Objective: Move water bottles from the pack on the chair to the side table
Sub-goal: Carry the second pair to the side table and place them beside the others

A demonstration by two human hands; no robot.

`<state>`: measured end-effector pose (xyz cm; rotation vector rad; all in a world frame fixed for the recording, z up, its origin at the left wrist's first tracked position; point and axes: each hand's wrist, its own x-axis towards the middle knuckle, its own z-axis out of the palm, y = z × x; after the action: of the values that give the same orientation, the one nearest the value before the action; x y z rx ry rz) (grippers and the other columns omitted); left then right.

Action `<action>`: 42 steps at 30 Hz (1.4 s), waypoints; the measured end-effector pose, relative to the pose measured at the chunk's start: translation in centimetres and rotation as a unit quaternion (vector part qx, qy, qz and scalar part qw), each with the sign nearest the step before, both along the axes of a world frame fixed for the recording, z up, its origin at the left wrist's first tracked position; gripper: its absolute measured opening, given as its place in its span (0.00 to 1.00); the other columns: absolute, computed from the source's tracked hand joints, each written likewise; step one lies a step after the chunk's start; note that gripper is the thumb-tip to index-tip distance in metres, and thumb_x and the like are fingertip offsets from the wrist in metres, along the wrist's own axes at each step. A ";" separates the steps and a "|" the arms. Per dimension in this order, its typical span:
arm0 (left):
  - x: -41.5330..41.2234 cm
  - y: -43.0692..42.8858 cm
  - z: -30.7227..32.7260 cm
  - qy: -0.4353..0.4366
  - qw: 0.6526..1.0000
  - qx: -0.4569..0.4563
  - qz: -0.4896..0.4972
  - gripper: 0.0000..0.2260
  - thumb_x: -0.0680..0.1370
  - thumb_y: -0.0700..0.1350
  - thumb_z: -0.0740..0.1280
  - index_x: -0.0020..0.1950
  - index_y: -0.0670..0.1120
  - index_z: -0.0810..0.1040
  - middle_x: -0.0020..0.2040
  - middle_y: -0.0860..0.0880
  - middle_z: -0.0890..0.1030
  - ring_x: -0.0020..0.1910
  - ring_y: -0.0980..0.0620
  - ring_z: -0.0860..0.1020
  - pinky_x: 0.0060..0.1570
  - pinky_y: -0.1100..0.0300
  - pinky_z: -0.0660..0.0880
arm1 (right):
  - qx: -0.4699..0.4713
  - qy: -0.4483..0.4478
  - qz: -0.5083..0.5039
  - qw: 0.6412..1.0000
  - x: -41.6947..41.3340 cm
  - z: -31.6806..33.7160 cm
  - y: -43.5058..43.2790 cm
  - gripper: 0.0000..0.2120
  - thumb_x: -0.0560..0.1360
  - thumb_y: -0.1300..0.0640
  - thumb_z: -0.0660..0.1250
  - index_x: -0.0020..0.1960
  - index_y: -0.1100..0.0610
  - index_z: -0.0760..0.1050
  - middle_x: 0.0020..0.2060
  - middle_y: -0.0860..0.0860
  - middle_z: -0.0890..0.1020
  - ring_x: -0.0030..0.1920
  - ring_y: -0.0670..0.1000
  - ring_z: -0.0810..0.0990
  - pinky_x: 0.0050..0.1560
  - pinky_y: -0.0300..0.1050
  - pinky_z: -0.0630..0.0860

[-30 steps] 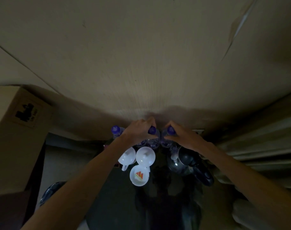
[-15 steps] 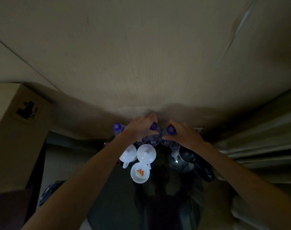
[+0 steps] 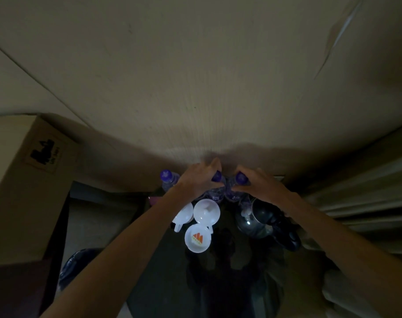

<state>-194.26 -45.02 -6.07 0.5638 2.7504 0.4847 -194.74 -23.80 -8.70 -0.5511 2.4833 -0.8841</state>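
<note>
Three clear water bottles with purple caps stand upright at the far edge of the dark glass side table (image 3: 163, 283), against the wall. My left hand (image 3: 196, 180) grips the neck of the middle bottle (image 3: 217, 191). Beside it, my right hand (image 3: 263, 188) is closed around the right bottle (image 3: 237, 187). These two bottles touch each other. A third bottle (image 3: 167, 179) stands free just left of my left hand. The pack and the chair are out of view.
Three white cups (image 3: 205, 213) sit upside down near the bottles, one with an orange logo (image 3: 197, 238). A dark shiny kettle (image 3: 259, 219) stands under my right wrist. A cardboard box (image 3: 23, 187) is at the left, curtains (image 3: 367, 191) at the right.
Both hands stay on the two bottles at the wall. The view has shifted slightly; the hands' grips look unchanged.
</note>
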 end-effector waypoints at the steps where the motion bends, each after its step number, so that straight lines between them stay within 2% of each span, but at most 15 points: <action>1: 0.0 0.0 0.0 0.003 1.000 -0.007 -0.002 0.17 0.75 0.51 0.70 0.56 0.45 0.68 0.48 0.42 0.80 0.45 0.43 0.78 0.41 0.54 0.70 | 0.001 -0.004 -0.007 1.000 0.0 -0.1 -0.1 0.14 0.72 0.49 0.73 0.47 0.51 0.69 0.40 0.50 0.79 0.41 0.53 0.78 0.39 0.48 0.73; 4: -0.1 -0.1 -0.1 0.006 1.000 -0.022 -0.016 0.18 0.75 0.53 0.70 0.57 0.46 0.68 0.49 0.43 0.80 0.46 0.43 0.78 0.43 0.53 0.72 | 0.008 -0.021 -0.031 0.999 0.2 -0.3 -0.2 0.15 0.71 0.47 0.73 0.49 0.46 0.68 0.43 0.47 0.79 0.42 0.48 0.78 0.35 0.41 0.69; 7: -0.7 -0.7 0.2 -0.062 0.998 -0.004 -0.024 0.19 0.73 0.57 0.70 0.56 0.49 0.68 0.48 0.46 0.79 0.45 0.46 0.77 0.42 0.55 0.70 | 0.000 -0.043 -0.049 0.998 0.4 -0.1 -0.3 0.18 0.69 0.46 0.75 0.49 0.44 0.67 0.43 0.43 0.77 0.40 0.39 0.75 0.34 0.36 0.65; 9: -1.3 -1.5 0.8 -0.086 0.996 0.006 -0.019 0.20 0.75 0.61 0.66 0.58 0.48 0.70 0.51 0.46 0.80 0.47 0.47 0.77 0.45 0.54 0.72 | -0.026 -0.061 -0.062 0.996 0.5 0.1 -0.4 0.18 0.69 0.49 0.76 0.49 0.46 0.68 0.43 0.44 0.76 0.42 0.45 0.76 0.36 0.36 0.67; 11: -1.8 -2.8 1.6 -0.058 0.998 0.023 -0.015 0.21 0.79 0.60 0.59 0.61 0.45 0.72 0.55 0.43 0.81 0.52 0.44 0.79 0.52 0.51 0.73 | -0.025 -0.066 -0.070 0.995 0.5 0.5 -0.6 0.18 0.69 0.49 0.76 0.52 0.49 0.69 0.47 0.48 0.77 0.47 0.50 0.77 0.38 0.37 0.69; 13: -2.0 -4.8 2.2 -0.014 0.999 0.052 0.009 0.18 0.80 0.56 0.55 0.60 0.44 0.73 0.55 0.41 0.82 0.53 0.42 0.80 0.51 0.53 0.72 | 0.011 -0.044 -0.061 0.997 0.5 1.2 -0.9 0.23 0.69 0.46 0.75 0.58 0.52 0.71 0.55 0.52 0.77 0.55 0.52 0.77 0.46 0.43 0.73; 15: -2.2 -7.5 2.3 0.009 0.998 0.043 0.050 0.15 0.81 0.54 0.56 0.59 0.46 0.73 0.55 0.42 0.82 0.53 0.42 0.80 0.50 0.53 0.71 | 0.056 0.006 -0.029 0.998 0.4 2.2 -1.6 0.31 0.70 0.42 0.73 0.67 0.55 0.68 0.64 0.55 0.74 0.64 0.55 0.73 0.61 0.52 0.72; 18: -1.6 -11.2 1.9 -0.055 0.994 -0.053 0.075 0.20 0.77 0.61 0.62 0.62 0.49 0.73 0.60 0.45 0.79 0.57 0.44 0.77 0.55 0.53 0.72 | 0.047 0.059 0.020 0.997 0.1 3.9 -3.8 0.35 0.73 0.41 0.70 0.73 0.55 0.63 0.70 0.55 0.72 0.69 0.57 0.69 0.68 0.54 0.67; 20: -0.4 -12.3 1.2 -0.075 0.991 -0.101 0.049 0.24 0.72 0.64 0.67 0.62 0.50 0.73 0.59 0.48 0.78 0.56 0.46 0.77 0.55 0.53 0.73 | 0.050 0.088 0.059 0.993 -0.2 4.5 -6.1 0.33 0.74 0.43 0.69 0.73 0.55 0.64 0.68 0.56 0.74 0.67 0.57 0.72 0.66 0.54 0.69; 23: 1.0 -12.0 0.0 -0.047 0.990 -0.127 0.041 0.21 0.73 0.58 0.69 0.61 0.51 0.71 0.57 0.48 0.79 0.53 0.48 0.77 0.49 0.57 0.72 | 0.082 0.134 0.129 0.979 -0.3 4.8 -9.6 0.28 0.75 0.46 0.69 0.69 0.57 0.67 0.61 0.56 0.79 0.60 0.57 0.77 0.56 0.50 0.73; 25: 1.2 -11.7 -0.5 -0.037 0.990 -0.128 0.046 0.20 0.74 0.55 0.69 0.62 0.49 0.70 0.58 0.47 0.78 0.55 0.47 0.77 0.52 0.55 0.73 | 0.104 0.160 0.149 0.970 -0.2 4.6 -11.4 0.25 0.76 0.48 0.68 0.68 0.58 0.67 0.57 0.57 0.80 0.54 0.58 0.80 0.48 0.48 0.73; 29: 1.0 -11.9 -0.3 -0.045 0.991 -0.113 0.063 0.19 0.74 0.51 0.71 0.60 0.47 0.71 0.58 0.45 0.78 0.55 0.46 0.77 0.55 0.53 0.73 | 0.148 0.181 0.142 0.962 -0.1 4.2 -13.5 0.13 0.80 0.55 0.62 0.62 0.59 0.70 0.56 0.58 0.81 0.51 0.58 0.80 0.42 0.45 0.68; 31: 1.0 -12.2 -0.3 -0.039 0.991 -0.115 0.061 0.19 0.74 0.52 0.71 0.60 0.47 0.71 0.58 0.44 0.78 0.54 0.46 0.77 0.54 0.53 0.72 | 0.165 0.190 0.148 0.956 -0.1 4.1 -13.8 0.10 0.81 0.58 0.62 0.60 0.60 0.72 0.55 0.58 0.81 0.51 0.57 0.81 0.42 0.44 0.68; 35: 1.3 -12.7 -0.3 -0.035 0.991 -0.111 0.063 0.19 0.75 0.51 0.70 0.60 0.46 0.70 0.58 0.44 0.77 0.54 0.46 0.76 0.53 0.54 0.72 | 0.181 0.212 0.165 0.946 0.2 4.0 -13.9 0.10 0.81 0.59 0.62 0.61 0.61 0.72 0.56 0.58 0.80 0.52 0.55 0.81 0.43 0.42 0.68; 42: 1.1 -12.0 0.0 -0.029 0.990 -0.131 0.037 0.18 0.75 0.51 0.70 0.60 0.45 0.71 0.57 0.44 0.78 0.54 0.46 0.77 0.55 0.53 0.73 | 0.196 0.245 0.175 0.933 0.6 3.0 -14.4 0.10 0.78 0.62 0.65 0.59 0.60 0.73 0.56 0.57 0.79 0.51 0.53 0.80 0.48 0.45 0.78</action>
<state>-193.15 -57.05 -6.08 0.3784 2.7261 0.1465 -194.10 -38.17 -5.69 -1.1305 2.7516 -0.1030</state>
